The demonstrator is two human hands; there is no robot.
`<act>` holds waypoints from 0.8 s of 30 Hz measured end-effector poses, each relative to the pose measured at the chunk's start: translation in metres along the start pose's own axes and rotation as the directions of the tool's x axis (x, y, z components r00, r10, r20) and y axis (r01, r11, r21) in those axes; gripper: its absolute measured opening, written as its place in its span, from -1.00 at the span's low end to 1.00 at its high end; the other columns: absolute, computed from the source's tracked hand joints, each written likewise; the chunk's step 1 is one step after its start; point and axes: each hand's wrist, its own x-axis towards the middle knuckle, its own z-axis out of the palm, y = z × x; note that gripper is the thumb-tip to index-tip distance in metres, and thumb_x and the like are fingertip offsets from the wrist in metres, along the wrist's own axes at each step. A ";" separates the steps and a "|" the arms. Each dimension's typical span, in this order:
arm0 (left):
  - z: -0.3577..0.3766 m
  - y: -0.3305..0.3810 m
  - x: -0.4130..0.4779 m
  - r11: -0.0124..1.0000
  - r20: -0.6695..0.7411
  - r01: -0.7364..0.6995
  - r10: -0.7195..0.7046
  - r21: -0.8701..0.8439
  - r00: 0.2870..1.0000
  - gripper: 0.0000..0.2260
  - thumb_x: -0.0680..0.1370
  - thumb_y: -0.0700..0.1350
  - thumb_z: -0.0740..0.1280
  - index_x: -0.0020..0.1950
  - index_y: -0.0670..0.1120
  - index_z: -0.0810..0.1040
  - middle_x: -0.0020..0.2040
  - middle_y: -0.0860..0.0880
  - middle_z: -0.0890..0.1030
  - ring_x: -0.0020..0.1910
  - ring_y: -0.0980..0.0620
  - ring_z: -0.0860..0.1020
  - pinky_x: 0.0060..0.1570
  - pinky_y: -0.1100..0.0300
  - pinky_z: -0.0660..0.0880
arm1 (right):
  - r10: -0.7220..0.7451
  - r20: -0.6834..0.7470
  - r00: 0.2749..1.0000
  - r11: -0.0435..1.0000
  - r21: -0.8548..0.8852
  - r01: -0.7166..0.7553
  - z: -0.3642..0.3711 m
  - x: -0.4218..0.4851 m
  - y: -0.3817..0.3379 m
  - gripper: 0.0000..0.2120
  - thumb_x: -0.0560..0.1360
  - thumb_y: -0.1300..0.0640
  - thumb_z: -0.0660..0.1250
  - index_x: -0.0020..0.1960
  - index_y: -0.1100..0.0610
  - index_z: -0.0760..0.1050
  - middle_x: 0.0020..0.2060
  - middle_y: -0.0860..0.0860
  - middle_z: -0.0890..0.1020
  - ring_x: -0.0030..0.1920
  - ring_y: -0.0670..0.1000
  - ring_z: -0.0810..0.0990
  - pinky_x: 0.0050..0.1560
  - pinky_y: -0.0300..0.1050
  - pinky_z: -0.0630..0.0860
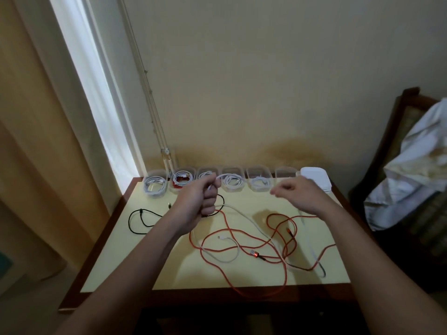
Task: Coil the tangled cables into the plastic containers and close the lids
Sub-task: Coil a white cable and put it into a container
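Five containers (pixel 260 170) across frame centre hold coils, unlidded; sixth container (pixel 285 174) looks empty. Orange cable (pixel 242 232), black cable (pixel 135 221) loose on tabletop (pixel 145 262) below. Left hand (pixel 196 204) fingers (pixel 210 206) grip white cable (pixel 244 215); right hand (pixel 300 193) loosely curled, hold unclear.

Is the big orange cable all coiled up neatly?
No, the orange cable sprawls in loose loops across the table, tangled with a white cable, one loop hanging over the front edge.

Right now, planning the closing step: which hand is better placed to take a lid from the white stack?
Right. The right hand hovers beside the lid stack; the left hand is farther off, gripping a white cable.
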 end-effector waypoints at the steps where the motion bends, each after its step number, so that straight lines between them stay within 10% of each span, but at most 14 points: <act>1: 0.005 0.003 -0.003 0.992 0.028 0.011 -0.008 -0.124 1.000 -0.76 0.69 -0.05 0.12 -0.14 -0.07 0.40 -0.39 0.05 0.17 -0.49 0.11 0.08 -0.51 0.24 0.02 | 0.009 0.073 0.997 0.999 -0.041 -0.006 0.004 -0.004 0.002 -0.83 0.57 -0.09 0.38 0.04 -0.07 0.70 -0.02 -0.15 0.70 0.05 -0.08 0.64 0.13 -0.02 0.58; 7: 0.035 0.008 -0.023 0.994 0.035 -0.110 0.111 -0.012 0.993 -0.76 0.70 0.02 0.18 0.00 -0.10 0.50 -0.41 0.00 0.29 -0.50 0.11 0.21 -0.55 0.28 0.11 | -0.164 0.029 0.986 0.925 0.352 0.144 0.042 -0.037 -0.029 -0.59 0.58 -0.21 0.34 0.38 -0.12 0.53 0.25 -0.23 0.60 0.24 -0.20 0.55 0.24 -0.16 0.45; 12: 0.047 0.019 -0.046 0.977 0.058 -0.051 0.064 -0.208 0.996 -0.80 0.64 0.00 0.24 -0.13 -0.06 0.47 -0.46 0.07 0.11 -0.58 0.15 0.04 -0.63 0.29 -0.06 | -0.066 -0.085 0.994 0.843 0.529 0.101 0.063 -0.058 -0.042 -0.79 0.68 -0.01 0.23 -0.01 0.05 0.57 -0.32 -0.08 0.55 -0.30 -0.02 0.51 -0.16 -0.04 0.48; 18: 0.034 0.041 -0.069 0.774 -0.046 -0.101 0.093 -0.625 0.995 -0.77 0.60 -0.11 0.12 -0.23 -0.07 0.43 -0.56 0.08 0.16 -0.66 0.14 0.10 -0.69 0.26 -0.02 | -0.043 -0.106 0.993 0.894 0.440 0.086 0.063 -0.104 -0.019 -0.74 0.65 -0.16 0.23 -0.07 -0.05 0.57 -0.41 -0.22 0.53 -0.34 -0.13 0.44 -0.23 -0.13 0.40; 24: 0.047 0.032 -0.106 0.816 -0.185 -0.242 0.167 -0.525 0.968 -0.81 0.66 -0.16 0.13 -0.08 -0.10 0.48 -0.47 0.06 0.25 -0.56 0.11 0.19 -0.58 0.26 0.13 | -0.063 -0.221 0.973 0.943 0.306 0.131 0.058 -0.168 -0.003 -0.86 0.61 -0.04 0.35 -0.09 -0.03 0.56 -0.24 -0.08 0.62 -0.25 -0.08 0.53 -0.25 -0.17 0.43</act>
